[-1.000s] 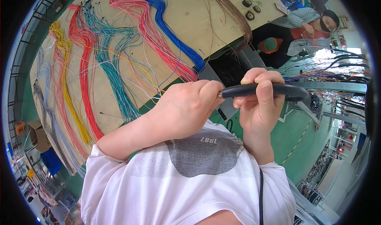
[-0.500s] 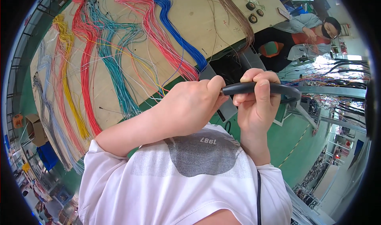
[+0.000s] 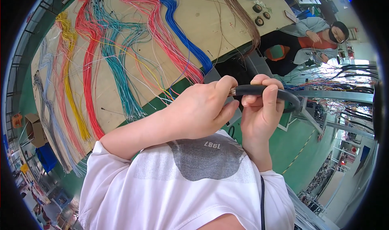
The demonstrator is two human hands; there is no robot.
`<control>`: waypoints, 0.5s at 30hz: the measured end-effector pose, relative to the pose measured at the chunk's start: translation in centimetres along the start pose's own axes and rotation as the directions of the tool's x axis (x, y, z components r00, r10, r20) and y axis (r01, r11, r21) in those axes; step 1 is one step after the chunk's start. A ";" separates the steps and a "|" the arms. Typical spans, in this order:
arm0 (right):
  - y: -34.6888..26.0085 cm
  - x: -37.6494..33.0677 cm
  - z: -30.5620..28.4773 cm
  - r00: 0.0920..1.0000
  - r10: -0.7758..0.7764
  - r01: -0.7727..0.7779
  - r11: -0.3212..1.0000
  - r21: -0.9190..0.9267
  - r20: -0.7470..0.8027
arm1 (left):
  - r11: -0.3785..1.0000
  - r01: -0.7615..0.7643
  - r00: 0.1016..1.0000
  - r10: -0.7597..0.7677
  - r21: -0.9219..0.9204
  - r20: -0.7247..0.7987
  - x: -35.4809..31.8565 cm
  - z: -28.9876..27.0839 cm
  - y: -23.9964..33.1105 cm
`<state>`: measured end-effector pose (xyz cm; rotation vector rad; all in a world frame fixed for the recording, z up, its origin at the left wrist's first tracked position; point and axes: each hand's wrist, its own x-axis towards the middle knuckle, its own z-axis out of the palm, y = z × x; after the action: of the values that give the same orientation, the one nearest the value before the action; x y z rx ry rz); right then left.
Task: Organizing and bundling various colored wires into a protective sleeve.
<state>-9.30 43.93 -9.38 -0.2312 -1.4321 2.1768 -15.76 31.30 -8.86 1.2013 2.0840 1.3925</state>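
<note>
In front of my chest I hold a thick black tube or sleeved cable (image 3: 257, 90) that bends downward at its right end. Brownish, metallic-looking ends (image 3: 232, 92) show at its left mouth, apparently wire ends. My left hand (image 3: 206, 104) is closed at that mouth, thumb and forefinger pinched around the ends; the pinch itself is partly hidden. With its fingers curled over the tube, my right hand (image 3: 262, 108) grips it just right of the mouth. Loose coloured wires (image 3: 168, 93) on the board pass out of sight behind my left hand.
A pale board (image 3: 194, 14) bears bundles of red wires (image 3: 90, 67), teal wires (image 3: 117, 74), yellow wires (image 3: 74, 92) and blue wires (image 3: 182, 37). Rolls of black tape (image 3: 258, 21) lie far right. A person (image 3: 314, 41) sits beyond. Cables (image 3: 352, 78) hang over a rail at right.
The tube's mouth has shifted slightly right, and more of the ends shows between it and my left fingers. The seated person's hands have moved.
</note>
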 end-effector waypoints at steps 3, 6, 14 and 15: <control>0.2 -0.1 0.1 0.998 -0.055 0.055 0.998 0.007 0.003 | 1.000 -0.020 0.999 0.019 -0.013 -0.033 0.1 0.3 -0.2; 0.5 0.1 -0.2 0.990 -0.134 0.134 0.991 0.001 0.048 | 0.998 0.024 1.000 -0.023 0.053 -0.019 0.4 0.4 -0.3; 0.6 0.3 0.0 0.987 -0.139 0.146 0.985 -0.097 0.079 | 0.969 -0.015 0.999 0.024 0.245 -0.034 0.7 0.6 -0.6; 0.5 0.5 -0.2 0.985 -0.104 0.117 0.989 -0.093 0.136 | 0.970 -0.013 0.999 0.023 0.244 -0.037 0.7 0.6 -0.7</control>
<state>-9.78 44.25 -9.83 -0.0433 -1.5898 2.0649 -16.02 32.09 -9.67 1.2977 2.3309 1.2026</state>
